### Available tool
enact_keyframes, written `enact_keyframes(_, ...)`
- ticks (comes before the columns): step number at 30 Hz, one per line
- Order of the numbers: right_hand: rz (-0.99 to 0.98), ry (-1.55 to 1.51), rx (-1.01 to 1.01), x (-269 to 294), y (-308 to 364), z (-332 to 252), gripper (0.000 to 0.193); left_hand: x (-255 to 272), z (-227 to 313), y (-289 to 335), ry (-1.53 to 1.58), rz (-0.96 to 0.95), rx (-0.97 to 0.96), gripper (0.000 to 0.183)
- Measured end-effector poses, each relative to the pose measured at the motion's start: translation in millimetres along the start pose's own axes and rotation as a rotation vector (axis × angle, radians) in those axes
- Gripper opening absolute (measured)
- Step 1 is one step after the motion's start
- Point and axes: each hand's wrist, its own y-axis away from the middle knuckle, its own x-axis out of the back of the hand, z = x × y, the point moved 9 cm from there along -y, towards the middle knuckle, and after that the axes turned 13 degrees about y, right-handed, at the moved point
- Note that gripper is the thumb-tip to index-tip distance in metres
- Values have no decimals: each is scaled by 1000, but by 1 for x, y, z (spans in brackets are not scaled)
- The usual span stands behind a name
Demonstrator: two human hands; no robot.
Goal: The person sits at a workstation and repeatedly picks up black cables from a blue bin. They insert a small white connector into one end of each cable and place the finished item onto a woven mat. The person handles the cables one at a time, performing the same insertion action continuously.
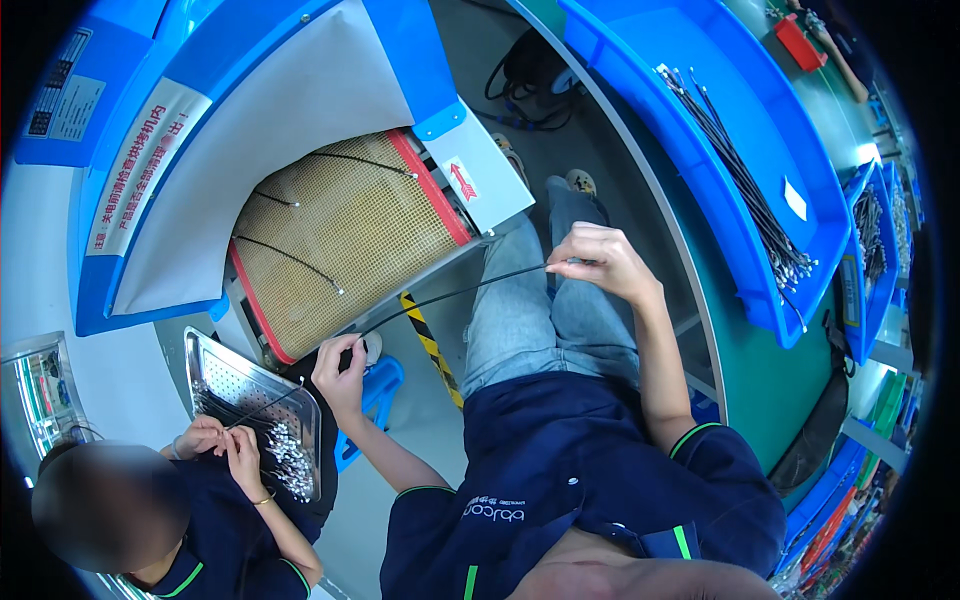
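A thin black cable is stretched nearly straight in front of me, above my lap. My left hand pinches its left end between thumb and fingers, close to the near edge of a mesh conveyor belt. The other end is pinched by my right hand, held higher and over my knees. The cable's tips are mostly hidden in my fingers. On the belt lie three similar black cables, one of them nearest my left hand, with small pale ends.
A blue machine hood covers the belt's far side. At right, a blue bin holds a bundle of black cables on a green table. Lower left, a co-worker's hands hold a cable over a perforated metal tray. A blue stool stands nearby.
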Motion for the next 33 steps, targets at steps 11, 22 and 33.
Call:
enact_keyframes(11, 127, 276, 65, -32, -22, -13, 11, -4, -49, -94, -80, -117, -8, 7)
enact_keyframes(22, 410, 418, -91, -114, -53, -12, 13, -42, -129, -205, -61, -346, -85, 13)
enact_keyframes(33, 410, 457, -201, -115, -58, 0, 16, -62, -143, -223, -197, -358, -132, 16)
